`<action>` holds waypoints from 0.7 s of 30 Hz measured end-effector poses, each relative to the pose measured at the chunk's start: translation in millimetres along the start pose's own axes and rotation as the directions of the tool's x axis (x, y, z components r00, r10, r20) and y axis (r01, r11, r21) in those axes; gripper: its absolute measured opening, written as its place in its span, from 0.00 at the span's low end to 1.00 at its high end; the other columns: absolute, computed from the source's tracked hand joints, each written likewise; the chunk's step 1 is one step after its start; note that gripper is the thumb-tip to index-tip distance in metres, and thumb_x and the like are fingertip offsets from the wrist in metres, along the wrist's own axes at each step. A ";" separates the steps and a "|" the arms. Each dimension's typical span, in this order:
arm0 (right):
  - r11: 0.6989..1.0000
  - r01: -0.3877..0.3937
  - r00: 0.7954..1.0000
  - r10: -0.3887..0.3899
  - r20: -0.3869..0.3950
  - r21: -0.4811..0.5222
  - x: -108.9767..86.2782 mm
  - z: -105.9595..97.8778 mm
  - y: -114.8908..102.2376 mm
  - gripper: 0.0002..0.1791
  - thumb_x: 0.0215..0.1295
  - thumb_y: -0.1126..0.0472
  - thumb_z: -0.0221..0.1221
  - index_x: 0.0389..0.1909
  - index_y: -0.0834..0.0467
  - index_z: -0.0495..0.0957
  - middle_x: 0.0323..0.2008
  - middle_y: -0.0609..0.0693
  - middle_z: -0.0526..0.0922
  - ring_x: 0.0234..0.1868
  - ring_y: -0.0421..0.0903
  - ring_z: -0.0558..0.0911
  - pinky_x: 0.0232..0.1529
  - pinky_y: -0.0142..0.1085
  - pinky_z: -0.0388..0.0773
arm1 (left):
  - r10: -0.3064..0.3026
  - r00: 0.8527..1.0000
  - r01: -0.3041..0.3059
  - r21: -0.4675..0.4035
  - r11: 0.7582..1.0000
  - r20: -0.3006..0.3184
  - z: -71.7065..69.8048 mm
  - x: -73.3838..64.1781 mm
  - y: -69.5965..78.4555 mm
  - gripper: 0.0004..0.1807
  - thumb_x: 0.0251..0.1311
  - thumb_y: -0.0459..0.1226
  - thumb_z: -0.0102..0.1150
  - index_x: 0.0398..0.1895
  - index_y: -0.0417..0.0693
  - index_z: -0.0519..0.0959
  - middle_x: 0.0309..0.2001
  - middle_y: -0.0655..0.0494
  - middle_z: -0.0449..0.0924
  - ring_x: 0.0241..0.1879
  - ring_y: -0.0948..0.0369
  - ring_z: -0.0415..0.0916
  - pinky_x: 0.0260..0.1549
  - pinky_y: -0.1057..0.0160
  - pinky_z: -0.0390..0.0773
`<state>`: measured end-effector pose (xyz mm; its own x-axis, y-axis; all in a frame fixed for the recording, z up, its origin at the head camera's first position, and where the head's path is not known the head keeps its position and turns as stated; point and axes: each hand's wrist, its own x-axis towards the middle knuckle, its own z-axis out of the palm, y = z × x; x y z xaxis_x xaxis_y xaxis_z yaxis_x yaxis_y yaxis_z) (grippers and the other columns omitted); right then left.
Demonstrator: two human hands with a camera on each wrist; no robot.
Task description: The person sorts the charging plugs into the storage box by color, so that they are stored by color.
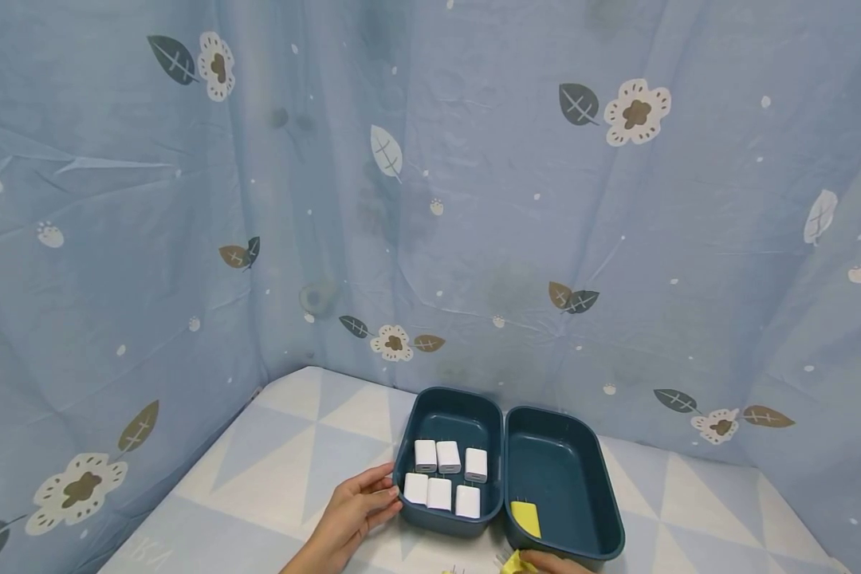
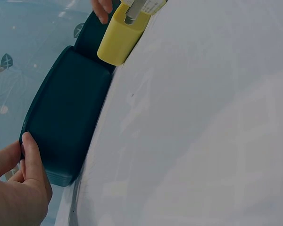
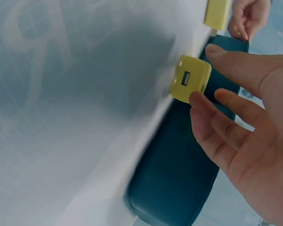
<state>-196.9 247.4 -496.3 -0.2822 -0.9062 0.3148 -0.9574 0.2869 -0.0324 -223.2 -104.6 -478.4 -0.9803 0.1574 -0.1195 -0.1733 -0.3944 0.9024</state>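
In the head view my left hand [image 1: 355, 514] grips the near left rim of a dark teal box [image 1: 450, 524]. Several white plug chargers [image 1: 439, 493] lie in two rows inside it. To its right stands a second teal box [image 1: 603, 510], with one yellow charger [image 1: 525, 518] in its near left corner. My right hand [image 3: 254, 113] has its thumb and fingers around another yellow charger [image 3: 191, 79] just in front of the boxes; its USB port shows. In the head view that hand is mostly cut off by the bottom edge.
Another yellow charger [image 2: 120, 37] with metal prongs lies on the table in front of the left box. A triangle-patterned cloth [image 1: 273, 454] covers the table. Blue floral curtains [image 1: 473, 239] hang close behind and at the left.
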 end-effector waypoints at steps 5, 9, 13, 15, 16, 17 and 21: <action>0.951 0.147 0.984 -0.168 -0.056 -0.272 3.5 8.1 5.6 0.15 0.68 0.52 0.53 0.52 0.49 0.77 0.50 0.45 0.79 0.49 0.43 0.77 0.48 0.28 0.76 | 0.000 1.000 0.000 -0.006 1.000 0.002 -0.6 0.6 -0.1 0.33 0.54 0.26 0.61 0.63 0.28 0.61 0.41 0.47 0.69 0.38 0.59 0.76 0.46 0.59 0.78; 0.947 0.135 0.986 -0.157 -0.053 -0.290 3.2 8.1 5.1 0.17 0.67 0.52 0.54 0.54 0.50 0.76 0.52 0.46 0.77 0.52 0.43 0.76 0.49 0.26 0.75 | 0.001 1.000 -0.001 -0.002 1.000 0.006 -0.7 1.4 -1.1 0.33 0.54 0.27 0.61 0.63 0.28 0.61 0.41 0.47 0.70 0.38 0.59 0.77 0.46 0.60 0.79; 0.958 0.039 0.998 -0.052 -0.039 -0.285 3.1 2.6 -4.5 0.21 0.66 0.49 0.55 0.58 0.46 0.72 0.55 0.44 0.74 0.55 0.42 0.74 0.48 0.27 0.75 | 0.000 1.000 0.000 0.008 1.000 0.005 0.0 1.2 -1.3 0.33 0.54 0.27 0.61 0.64 0.29 0.61 0.41 0.47 0.70 0.38 0.59 0.77 0.46 0.60 0.79; 0.965 -0.033 0.999 0.030 -0.019 -0.261 4.0 -1.0 -9.3 0.22 0.66 0.47 0.54 0.59 0.45 0.72 0.56 0.43 0.73 0.55 0.40 0.73 0.46 0.27 0.76 | 0.002 1.000 -0.002 0.008 1.000 0.002 0.3 0.9 -1.1 0.33 0.54 0.27 0.61 0.64 0.28 0.61 0.42 0.47 0.69 0.38 0.59 0.77 0.46 0.60 0.79; 0.965 -0.057 0.998 0.058 -0.003 -0.254 5.2 -2.7 -11.2 0.22 0.66 0.46 0.54 0.59 0.46 0.72 0.57 0.43 0.73 0.55 0.40 0.73 0.45 0.27 0.77 | 0.002 1.000 -0.002 0.008 1.000 0.001 0.4 0.7 -0.9 0.33 0.54 0.27 0.61 0.64 0.28 0.61 0.42 0.47 0.69 0.38 0.59 0.76 0.46 0.60 0.79; 0.965 -0.085 0.996 0.091 0.012 -0.247 6.1 -4.1 -12.9 0.22 0.66 0.45 0.52 0.59 0.46 0.72 0.57 0.42 0.72 0.55 0.39 0.73 0.44 0.27 0.77 | 0.003 1.000 -0.003 0.009 1.000 -0.001 0.4 0.6 -0.7 0.33 0.54 0.27 0.61 0.64 0.29 0.61 0.42 0.47 0.69 0.38 0.59 0.76 0.46 0.60 0.79; 0.965 -0.135 0.986 0.153 0.067 -0.224 10.4 -7.5 -15.3 0.25 0.68 0.43 0.49 0.61 0.51 0.70 0.58 0.45 0.72 0.54 0.39 0.74 0.42 0.27 0.78 | 0.000 1.000 0.000 0.010 1.000 -0.006 0.1 0.2 -0.2 0.33 0.54 0.27 0.61 0.63 0.29 0.62 0.42 0.47 0.68 0.38 0.58 0.76 0.46 0.60 0.79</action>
<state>-184.8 235.9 -485.4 -0.4291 -0.8702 0.2422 -0.8723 0.4688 0.1390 -223.3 -104.3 -478.5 -0.9809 0.1515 -0.1218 -0.1721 -0.3858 0.9064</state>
